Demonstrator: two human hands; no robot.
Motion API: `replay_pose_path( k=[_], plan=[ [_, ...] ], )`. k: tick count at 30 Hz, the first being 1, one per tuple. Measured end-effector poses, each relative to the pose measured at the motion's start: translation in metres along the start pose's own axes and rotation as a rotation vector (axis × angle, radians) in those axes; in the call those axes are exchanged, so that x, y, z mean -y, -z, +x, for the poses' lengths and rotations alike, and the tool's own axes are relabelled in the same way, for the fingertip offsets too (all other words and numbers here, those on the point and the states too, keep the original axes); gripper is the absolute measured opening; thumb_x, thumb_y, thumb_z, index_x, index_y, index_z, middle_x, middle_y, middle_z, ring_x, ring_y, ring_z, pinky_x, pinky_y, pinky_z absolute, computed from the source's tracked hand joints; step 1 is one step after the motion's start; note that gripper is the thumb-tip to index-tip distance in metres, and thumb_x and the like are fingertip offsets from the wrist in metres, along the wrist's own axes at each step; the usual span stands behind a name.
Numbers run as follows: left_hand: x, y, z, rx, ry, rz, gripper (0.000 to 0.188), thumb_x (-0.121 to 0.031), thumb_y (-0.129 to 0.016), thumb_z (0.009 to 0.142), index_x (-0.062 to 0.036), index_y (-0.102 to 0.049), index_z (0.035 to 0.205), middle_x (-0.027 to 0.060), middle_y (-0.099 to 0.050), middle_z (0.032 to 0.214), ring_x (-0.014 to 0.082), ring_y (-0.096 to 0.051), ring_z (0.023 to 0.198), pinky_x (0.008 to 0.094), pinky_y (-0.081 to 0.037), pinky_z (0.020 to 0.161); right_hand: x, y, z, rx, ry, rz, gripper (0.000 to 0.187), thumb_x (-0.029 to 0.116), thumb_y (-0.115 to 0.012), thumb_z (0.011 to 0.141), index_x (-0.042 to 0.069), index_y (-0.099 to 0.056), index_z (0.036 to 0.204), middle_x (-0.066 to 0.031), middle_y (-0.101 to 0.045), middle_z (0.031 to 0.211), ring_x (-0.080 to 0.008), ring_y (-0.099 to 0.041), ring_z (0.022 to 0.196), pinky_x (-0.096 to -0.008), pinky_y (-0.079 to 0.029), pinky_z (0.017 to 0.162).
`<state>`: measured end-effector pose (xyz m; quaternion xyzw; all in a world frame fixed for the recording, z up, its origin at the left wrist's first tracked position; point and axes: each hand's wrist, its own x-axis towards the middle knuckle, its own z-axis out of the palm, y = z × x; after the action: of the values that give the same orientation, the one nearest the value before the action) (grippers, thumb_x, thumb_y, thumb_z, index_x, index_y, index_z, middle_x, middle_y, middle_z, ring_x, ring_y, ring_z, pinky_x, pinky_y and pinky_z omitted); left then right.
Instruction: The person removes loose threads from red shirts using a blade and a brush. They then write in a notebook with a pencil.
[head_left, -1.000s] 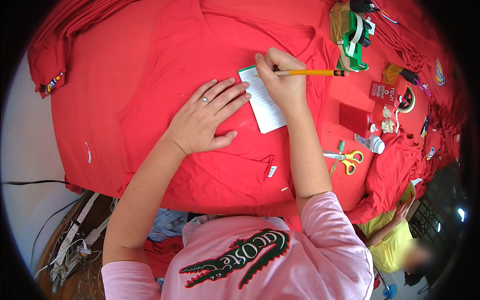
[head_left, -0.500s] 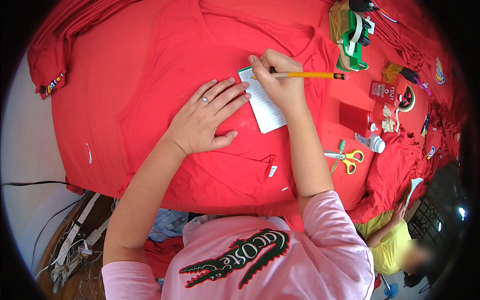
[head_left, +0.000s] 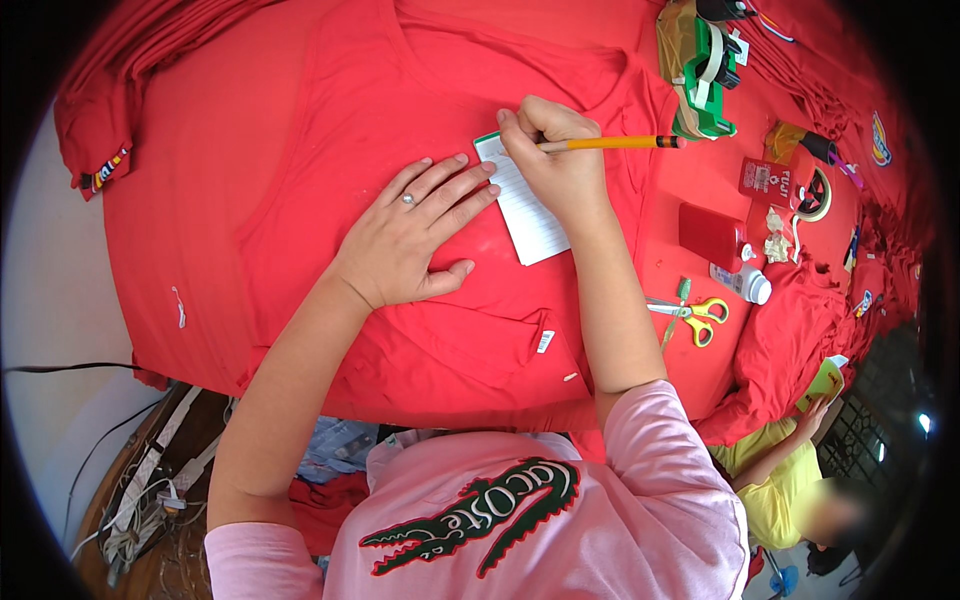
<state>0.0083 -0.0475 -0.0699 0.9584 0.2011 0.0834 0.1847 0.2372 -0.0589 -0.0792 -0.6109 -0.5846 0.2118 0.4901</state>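
Note:
My right hand (head_left: 557,158) grips a yellow pencil (head_left: 610,143) with a dark eraser end pointing right. Its tip is hidden behind my fingers, at the top of a small lined notepad (head_left: 533,222) with a green upper edge. Flat on the red cloth, my left hand (head_left: 415,235) has its fingers stretched out, a ring on one of them. Its fingertips touch the notepad's left edge. Under both hands a red garment (head_left: 350,160) is spread over the table, with a small white label (head_left: 545,341) near its lower part.
To the right lie yellow-handled scissors (head_left: 700,318), a red bottle (head_left: 712,236), a white-capped bottle (head_left: 742,283) and a tape roll (head_left: 816,195). A green tape dispenser (head_left: 707,85) stands at the far right. A person in yellow (head_left: 775,478) sits at lower right. Cables (head_left: 130,520) hang at lower left.
My right hand and the pencil have shifted slightly left and up at the notepad's top. The left hand stays put. The other person's held paper has turned, showing a yellow-green side.

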Motion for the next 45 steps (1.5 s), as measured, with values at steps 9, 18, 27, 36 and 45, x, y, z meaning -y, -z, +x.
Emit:
replay_pose_path(
  k=[9, 18, 27, 36, 45],
  plan=[
    [0.000, 0.000, 0.001, 0.008, 0.004, 0.007, 0.080, -0.043, -0.071, 0.085, -0.0140, -0.049, 0.156, 0.0080, -0.045, 0.162, 0.0282, -0.038, 0.152, 0.0490, -0.029, 0.128, 0.001, 0.000, 0.000, -0.007, -0.018, 0.029, 0.041, 0.004, -0.075, 0.093, 0.001, -0.043, 0.069, -0.0013, -0.042, 0.058, -0.0093, -0.035, 0.055, -0.0305, -0.033, 0.051],
    [-0.003, 0.003, 0.000, -0.013, -0.015, 0.011, 0.078, -0.041, -0.072, 0.085, -0.0131, -0.050, 0.154, 0.0101, -0.044, 0.161, 0.0301, -0.040, 0.151, 0.0499, -0.031, 0.127, -0.006, 0.032, 0.007, -0.033, -0.422, 0.899, 0.035, 0.019, -0.067, 0.103, 0.011, -0.049, 0.074, -0.0014, -0.058, 0.065, -0.0088, -0.047, 0.054, -0.0242, -0.039, 0.052],
    [-0.002, -0.004, -0.007, -0.109, -0.005, -0.049, 0.074, -0.035, -0.077, 0.083, -0.0099, -0.054, 0.148, 0.0155, -0.048, 0.151, 0.0378, -0.045, 0.144, 0.0534, -0.035, 0.124, 0.046, 0.089, -0.064, 0.010, -0.708, 0.040, 0.029, 0.009, -0.046, 0.110, -0.004, -0.068, 0.123, -0.0092, -0.073, 0.101, -0.0127, -0.065, 0.075, -0.0305, -0.053, 0.064],
    [-0.019, 0.001, -0.018, -0.292, 0.070, -0.144, 0.057, -0.023, -0.071, 0.087, -0.0066, -0.061, 0.140, 0.0168, -0.054, 0.150, 0.0391, -0.047, 0.144, 0.0549, -0.034, 0.122, 0.031, 0.038, -0.094, -0.083, -0.669, 0.027, 0.021, 0.020, -0.080, 0.092, 0.002, -0.069, 0.088, -0.0006, -0.061, 0.070, -0.0100, -0.051, 0.062, -0.0313, -0.040, 0.056],
    [-0.045, 0.009, -0.113, -0.096, 0.557, -1.538, 0.044, -0.022, -0.072, 0.100, -0.0004, -0.062, 0.138, 0.0125, -0.068, 0.136, 0.0203, -0.063, 0.125, 0.0372, -0.049, 0.108, 0.158, -0.003, -0.127, 0.223, -0.760, 0.317, 0.019, 0.025, -0.075, 0.099, 0.007, -0.069, 0.099, 0.0086, -0.048, 0.064, -0.0020, -0.037, 0.050, -0.0224, -0.027, 0.045]
  ],
)
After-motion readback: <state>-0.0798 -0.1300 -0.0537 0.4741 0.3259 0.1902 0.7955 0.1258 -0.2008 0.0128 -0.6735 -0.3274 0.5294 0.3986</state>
